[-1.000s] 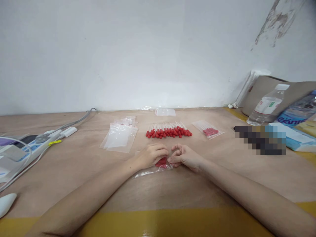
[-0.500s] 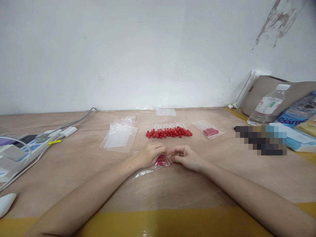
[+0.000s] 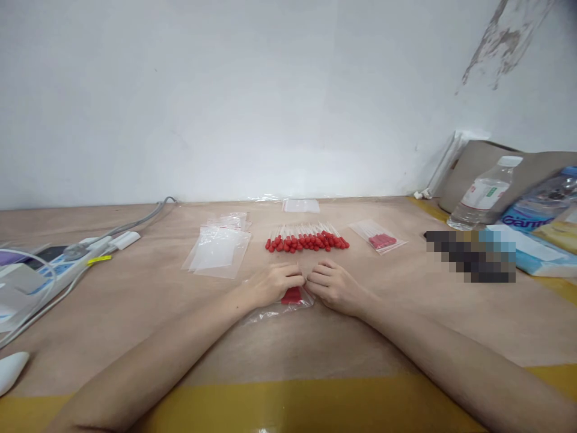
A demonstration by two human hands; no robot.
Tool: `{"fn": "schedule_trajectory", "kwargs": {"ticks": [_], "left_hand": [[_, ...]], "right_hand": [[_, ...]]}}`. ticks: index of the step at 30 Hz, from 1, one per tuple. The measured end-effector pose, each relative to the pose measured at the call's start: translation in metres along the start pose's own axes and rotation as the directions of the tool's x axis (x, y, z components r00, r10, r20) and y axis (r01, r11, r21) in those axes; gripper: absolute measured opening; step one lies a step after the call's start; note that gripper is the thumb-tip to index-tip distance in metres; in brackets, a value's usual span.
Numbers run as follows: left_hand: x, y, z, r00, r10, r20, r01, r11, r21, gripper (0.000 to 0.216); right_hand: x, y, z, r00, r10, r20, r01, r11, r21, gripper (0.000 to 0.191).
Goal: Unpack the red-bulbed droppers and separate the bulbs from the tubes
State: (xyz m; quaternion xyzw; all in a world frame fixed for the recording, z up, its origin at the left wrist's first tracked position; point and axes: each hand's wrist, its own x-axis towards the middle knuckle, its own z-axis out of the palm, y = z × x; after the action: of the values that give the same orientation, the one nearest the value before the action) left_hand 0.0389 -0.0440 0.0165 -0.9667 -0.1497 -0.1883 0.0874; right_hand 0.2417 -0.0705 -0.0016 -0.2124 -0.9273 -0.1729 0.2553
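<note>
White wall [image 3: 225, 90] with a flaking patch [image 3: 509, 45] at the upper right stands behind a brown table [image 3: 288, 355] edged in yellow. Near the middle of the table, a clear bag [image 3: 270, 314] with red tips [image 3: 292, 295] showing inside lies under the left hand [image 3: 270, 284], whose grip is curled down over it, pinching its film. The right hand [image 3: 338, 290] sits just beside, fingers folded in at the bag's right end; its thumb is hidden, so I cannot tell whether that grip pinches the film. Beyond the hands lies a row of red-tipped sticks [image 3: 306, 242], red ends toward the person. Left of the row, flat bags [image 3: 219, 249] overlap; right of it lies a filled bag [image 3: 381, 237]. Far left is a power strip [image 3: 74, 263]; far right, two bottles [image 3: 482, 195].
</note>
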Motion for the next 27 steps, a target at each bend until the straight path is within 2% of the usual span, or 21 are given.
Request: {"fn": "schedule_trajectory", "kwargs": {"ticks": [3, 6, 8, 11, 14, 17, 20, 22, 25, 27], "left_hand": [[-0.001, -0.006, -0.008, 0.999, -0.005, -0.036, 0.005, 1.000, 0.010, 0.026], [-0.004, -0.013, -0.020, 0.996, -0.018, -0.083, 0.020, 1.000, 0.015, 0.028], [-0.005, -0.015, -0.027, 0.998, -0.019, -0.062, 0.019, 1.000, 0.011, 0.027], [-0.004, -0.013, -0.030, 0.998, 0.000, -0.064, -0.002, 0.999, -0.039, 0.026], [-0.001, -0.006, -0.029, 0.997, 0.004, -0.072, -0.014, 0.990, -0.138, 0.025], [-0.005, 0.007, -0.033, 0.992, -0.118, -0.037, 0.105, 0.965, -0.240, 0.027], [-0.020, 0.023, -0.040, 0.958, -0.281, 0.057, 0.285, 0.911, -0.299, 0.045], [-0.036, 0.032, -0.042, 0.938, -0.325, 0.124, 0.347, 0.884, -0.314, 0.058], [-0.055, 0.036, -0.038, 0.916, -0.375, 0.138, 0.400, 0.851, -0.339, 0.060], [-0.060, 0.032, -0.032, 0.901, -0.413, 0.131, 0.431, 0.825, -0.365, 0.057]], "right_hand": [[0.000, 0.003, -0.005, 0.997, -0.052, 0.053, 0.053, 0.999, -0.014, 0.030], [-0.001, 0.005, -0.010, 0.997, 0.057, 0.051, -0.060, 0.997, 0.047, 0.023], [-0.002, 0.004, -0.014, 0.990, 0.129, 0.056, -0.135, 0.983, 0.121, 0.015], [-0.001, 0.002, -0.018, 0.983, 0.148, 0.110, -0.168, 0.965, 0.200, 0.009], [-0.001, 0.001, -0.016, 0.977, 0.176, 0.120, -0.198, 0.958, 0.209, 0.014], [-0.003, -0.001, -0.008, 0.970, 0.234, 0.065, -0.243, 0.932, 0.268, 0.016], [-0.004, -0.005, -0.002, 0.954, 0.300, 0.002, -0.278, 0.881, 0.382, 0.016], [-0.004, -0.007, 0.000, 0.942, 0.336, -0.012, -0.296, 0.845, 0.445, 0.017], [0.001, -0.010, 0.001, 0.917, 0.396, 0.051, -0.367, 0.787, 0.495, 0.020], [0.006, -0.009, 0.001, 0.880, 0.451, 0.150, -0.457, 0.713, 0.532, 0.023]]}}
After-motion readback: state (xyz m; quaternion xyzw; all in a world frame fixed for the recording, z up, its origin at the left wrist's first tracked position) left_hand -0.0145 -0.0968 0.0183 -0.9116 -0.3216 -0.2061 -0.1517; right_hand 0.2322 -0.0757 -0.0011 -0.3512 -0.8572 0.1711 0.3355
